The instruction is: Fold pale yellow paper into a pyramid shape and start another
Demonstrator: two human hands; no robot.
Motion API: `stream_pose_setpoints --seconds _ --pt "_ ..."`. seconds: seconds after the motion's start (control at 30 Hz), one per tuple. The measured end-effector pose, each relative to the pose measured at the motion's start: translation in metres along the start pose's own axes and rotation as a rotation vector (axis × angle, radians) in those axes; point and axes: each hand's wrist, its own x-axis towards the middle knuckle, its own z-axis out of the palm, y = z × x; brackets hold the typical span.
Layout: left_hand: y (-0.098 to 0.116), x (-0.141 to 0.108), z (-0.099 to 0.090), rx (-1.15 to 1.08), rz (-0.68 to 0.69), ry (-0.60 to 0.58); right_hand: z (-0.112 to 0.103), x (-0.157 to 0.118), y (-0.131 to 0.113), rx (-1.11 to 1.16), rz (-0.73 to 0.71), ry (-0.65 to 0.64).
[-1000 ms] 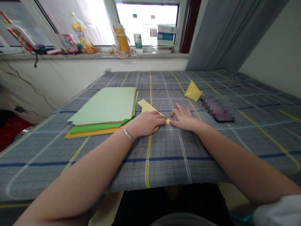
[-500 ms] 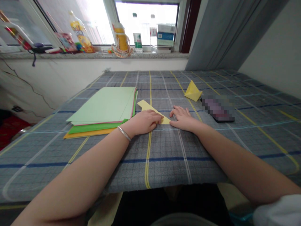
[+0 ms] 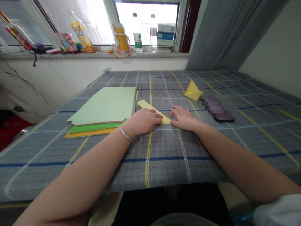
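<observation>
The left hand lies flat with its fingers reaching over a folded yellow paper strip, while the right hand rests palm down just beside the strip's pointed end, its thumb side at that tip. The hands are apart, with a narrow gap between the fingertips, and neither closes around the paper; both seem to press downward, which would pin the strip against the soft checked cover and keep it from sliding. A silver bangle sits on the left wrist, just behind the strip. Directly left of the strip lies a stack of coloured paper, light green on top, its edges roughly aligned, perhaps kept there within easy reach of the left hand. Beyond the strip and to its right sit a small folded yellow paper piece and a blurred dark flat object, probably a phone, placed clear of the hands. Far beyond the strip, bottles stand on a stone window sill, out of the way
</observation>
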Motion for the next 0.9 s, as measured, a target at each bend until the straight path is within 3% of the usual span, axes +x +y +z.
stream_pose_setpoints --seconds 0.67,0.9 --pt "0.009 0.000 -0.003 0.061 -0.107 -0.059 0.001 0.002 0.002 0.019 -0.009 0.013" --pt "0.010 0.001 0.002 -0.041 -0.040 -0.027 0.003 0.002 0.003 0.015 -0.022 0.026"
